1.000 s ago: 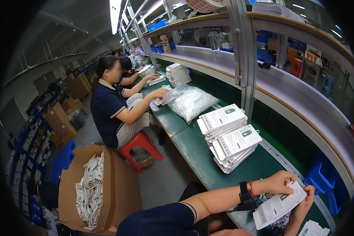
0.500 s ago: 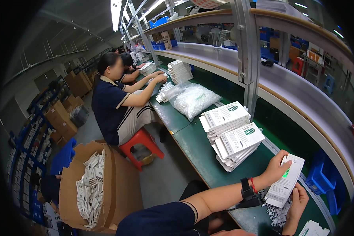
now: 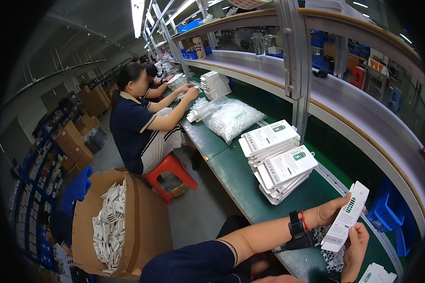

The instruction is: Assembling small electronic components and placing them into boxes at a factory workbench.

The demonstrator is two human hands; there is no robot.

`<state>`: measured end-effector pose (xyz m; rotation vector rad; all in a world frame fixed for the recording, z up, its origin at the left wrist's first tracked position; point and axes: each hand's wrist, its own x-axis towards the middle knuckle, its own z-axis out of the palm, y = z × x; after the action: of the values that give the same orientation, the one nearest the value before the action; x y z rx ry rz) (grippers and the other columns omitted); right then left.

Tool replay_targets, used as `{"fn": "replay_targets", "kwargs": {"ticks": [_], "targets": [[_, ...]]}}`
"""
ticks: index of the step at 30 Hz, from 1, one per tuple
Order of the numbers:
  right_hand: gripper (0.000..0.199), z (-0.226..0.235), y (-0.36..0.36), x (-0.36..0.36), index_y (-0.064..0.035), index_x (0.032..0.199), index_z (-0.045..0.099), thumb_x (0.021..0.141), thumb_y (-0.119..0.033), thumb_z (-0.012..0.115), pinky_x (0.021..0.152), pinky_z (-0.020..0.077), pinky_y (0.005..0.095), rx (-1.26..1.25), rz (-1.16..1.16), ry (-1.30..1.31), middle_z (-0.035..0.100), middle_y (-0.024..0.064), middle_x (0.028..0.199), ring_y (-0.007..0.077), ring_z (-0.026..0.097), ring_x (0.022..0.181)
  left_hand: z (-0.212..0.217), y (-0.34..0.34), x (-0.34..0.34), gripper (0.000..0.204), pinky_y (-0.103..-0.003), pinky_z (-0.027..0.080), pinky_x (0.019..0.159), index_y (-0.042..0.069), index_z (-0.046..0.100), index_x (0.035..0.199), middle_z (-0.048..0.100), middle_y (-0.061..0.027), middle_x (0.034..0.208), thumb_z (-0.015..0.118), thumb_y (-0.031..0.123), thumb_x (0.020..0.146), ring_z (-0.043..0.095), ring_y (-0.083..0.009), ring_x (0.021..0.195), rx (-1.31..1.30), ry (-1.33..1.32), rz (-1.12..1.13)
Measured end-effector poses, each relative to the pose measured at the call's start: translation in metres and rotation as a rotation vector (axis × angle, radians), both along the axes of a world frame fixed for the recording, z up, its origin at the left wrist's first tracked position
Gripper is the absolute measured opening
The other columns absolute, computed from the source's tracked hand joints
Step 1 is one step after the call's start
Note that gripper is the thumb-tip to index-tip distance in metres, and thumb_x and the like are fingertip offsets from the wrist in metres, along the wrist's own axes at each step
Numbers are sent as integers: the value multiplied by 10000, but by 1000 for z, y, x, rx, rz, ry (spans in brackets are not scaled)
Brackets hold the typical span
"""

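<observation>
A white printed carton point(image 3: 345, 219) with a green graphic is held tilted above the bench between both my hands. My left hand point(image 3: 333, 211), with a black watch and red cord at the wrist, grips its upper left side. The fingers of my right hand point(image 3: 356, 245) close on its lower right edge. Below the carton lies a heap of small pale ring-like parts point(image 3: 333, 261), partly hidden by my hands. Two stacks of similar flat cartons point(image 3: 290, 165) stand to the left of my hands. Another carton point(image 3: 377, 274) lies near the lower right edge.
A clear bag of small white pieces point(image 3: 233, 120) rests on the green bench point(image 3: 222, 172). Blue bins point(image 3: 385, 207) stand at right, under the shelf point(image 3: 354, 120). A co-worker point(image 3: 141, 118) sits on a red stool point(image 3: 170, 172). A cardboard box point(image 3: 146, 231) holds many white pieces.
The carton has turned in my hands, so its broad face now looks narrower, and its upper end has moved slightly up and right. The co-worker's hands have shifted a little.
</observation>
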<state>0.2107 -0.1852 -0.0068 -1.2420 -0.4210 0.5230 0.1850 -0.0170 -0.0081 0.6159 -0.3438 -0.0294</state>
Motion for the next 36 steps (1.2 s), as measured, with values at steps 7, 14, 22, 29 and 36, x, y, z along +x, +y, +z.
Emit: {"fn": "replay_targets", "kwargs": {"ticks": [7, 14, 22, 29, 36], "targets": [[162, -6, -7, 6, 21, 852, 572, 893, -135, 555, 522, 434, 203, -363, -136, -460, 622, 50, 718, 98, 554, 564, -5, -2, 2, 692, -306, 486, 857, 57, 364, 1298, 564, -115, 1088, 660, 411, 782, 585, -179, 976, 29, -87, -149], [264, 19, 3, -10, 31, 1095, 564, 867, -96, 524, 873, 420, 369, -460, -502, -1179, 560, 159, 1077, 272, 540, 997, -10, -17, -4, 734, -267, 527, 705, 20, 389, 1243, 534, -70, 998, 684, 443, 721, 573, -145, 902, 282, 114, -217], [353, 16, -4, -10, 6, 1200, 553, 865, -94, 501, 961, 356, 395, -450, -434, -1027, 466, 189, 1216, 314, 458, 1131, -10, -20, -6, 693, -219, 525, 527, -30, 413, 1159, 548, -114, 968, 664, 469, 749, 614, -156, 779, 346, 100, -278], [324, 13, -7, -8, -9, 1187, 572, 894, -133, 509, 952, 360, 379, -545, -415, -1194, 481, 182, 1205, 302, 474, 1121, -6, -16, -8, 666, -231, 522, 527, -30, 419, 1172, 567, -118, 956, 676, 424, 758, 620, -163, 758, 333, 158, -266], [201, 12, -6, -6, 11, 1018, 549, 854, -103, 530, 931, 359, 388, -405, -476, -1075, 484, 187, 1165, 307, 467, 1096, -2, -22, -10, 600, -262, 513, 643, -24, 463, 1149, 576, -96, 927, 696, 354, 746, 609, -147, 750, 423, 110, -184]]}}
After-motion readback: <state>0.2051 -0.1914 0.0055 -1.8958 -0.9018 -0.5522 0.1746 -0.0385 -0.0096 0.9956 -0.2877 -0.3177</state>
